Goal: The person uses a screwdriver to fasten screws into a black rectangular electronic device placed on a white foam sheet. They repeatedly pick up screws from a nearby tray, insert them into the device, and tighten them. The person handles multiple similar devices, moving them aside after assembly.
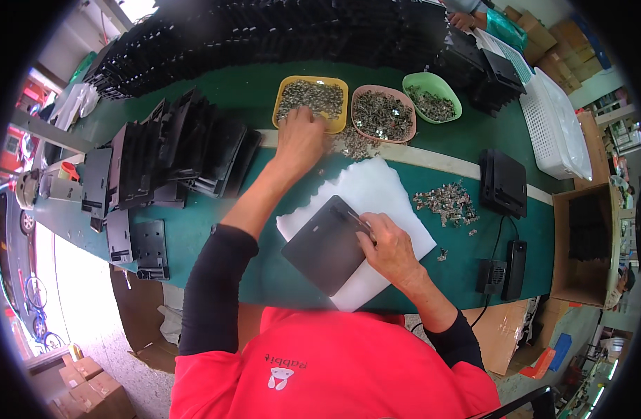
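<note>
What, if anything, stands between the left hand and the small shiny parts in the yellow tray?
Nothing visible does: the left hand reaches over the near rim of the yellow tray, right at the small shiny parts.

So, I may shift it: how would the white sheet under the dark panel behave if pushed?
The white sheet is probably soft and light, given its foam-like, ragged edge. It might drag the dark panel along, since that rests on it.

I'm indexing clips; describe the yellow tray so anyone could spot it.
On the green table, past the white sheet, three trays of small parts form a row. The yellow tray is leftmost; its colour sets it apart from the pink tray and green tray.
</note>
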Tool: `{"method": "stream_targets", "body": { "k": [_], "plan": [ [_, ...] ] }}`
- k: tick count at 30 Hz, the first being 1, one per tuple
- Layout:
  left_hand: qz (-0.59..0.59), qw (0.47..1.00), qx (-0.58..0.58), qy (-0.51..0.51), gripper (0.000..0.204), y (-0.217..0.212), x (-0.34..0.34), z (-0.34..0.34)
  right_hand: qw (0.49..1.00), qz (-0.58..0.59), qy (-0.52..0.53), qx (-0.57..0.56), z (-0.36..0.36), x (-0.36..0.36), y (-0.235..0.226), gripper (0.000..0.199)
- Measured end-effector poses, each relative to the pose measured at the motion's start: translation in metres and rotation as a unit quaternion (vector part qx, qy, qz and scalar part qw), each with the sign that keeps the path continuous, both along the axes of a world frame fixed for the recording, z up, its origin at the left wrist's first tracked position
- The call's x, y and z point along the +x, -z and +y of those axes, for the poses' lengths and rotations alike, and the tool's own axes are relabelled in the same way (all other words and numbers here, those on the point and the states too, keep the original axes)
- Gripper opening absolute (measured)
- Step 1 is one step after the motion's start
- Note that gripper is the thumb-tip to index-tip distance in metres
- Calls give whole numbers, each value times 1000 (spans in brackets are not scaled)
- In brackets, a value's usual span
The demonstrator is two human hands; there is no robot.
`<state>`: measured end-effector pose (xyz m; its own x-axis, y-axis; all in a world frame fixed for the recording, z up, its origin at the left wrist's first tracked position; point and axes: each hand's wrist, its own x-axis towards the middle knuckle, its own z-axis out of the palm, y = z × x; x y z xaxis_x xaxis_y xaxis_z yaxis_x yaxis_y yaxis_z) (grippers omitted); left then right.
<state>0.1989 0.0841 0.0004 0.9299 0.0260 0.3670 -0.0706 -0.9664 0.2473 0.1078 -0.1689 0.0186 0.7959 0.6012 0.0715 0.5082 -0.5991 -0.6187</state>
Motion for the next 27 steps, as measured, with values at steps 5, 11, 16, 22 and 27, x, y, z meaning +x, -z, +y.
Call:
{"method": "stream_targets", "body": {
  "k": [5,11,16,22,27],
  "plan": [
    [43,994,92,35,26,14,11,1,1000,13,5,-7,-2,0,1,30],
    [38,997,48,45,16,15,16,11,1000,9,6,16,-5,3,10,34],
    [-27,993,-106,54,14,23,16,20,998,54,10,31,-5,16,7,34],
    [-104,968,-226,-24,15,15,5,20,999,29,34,-13,-4,8,5,32],
    [-138,962,-234,-7,15,8,-5,14,999,-17,39,7,-3,7,7,29]
  ]
}}
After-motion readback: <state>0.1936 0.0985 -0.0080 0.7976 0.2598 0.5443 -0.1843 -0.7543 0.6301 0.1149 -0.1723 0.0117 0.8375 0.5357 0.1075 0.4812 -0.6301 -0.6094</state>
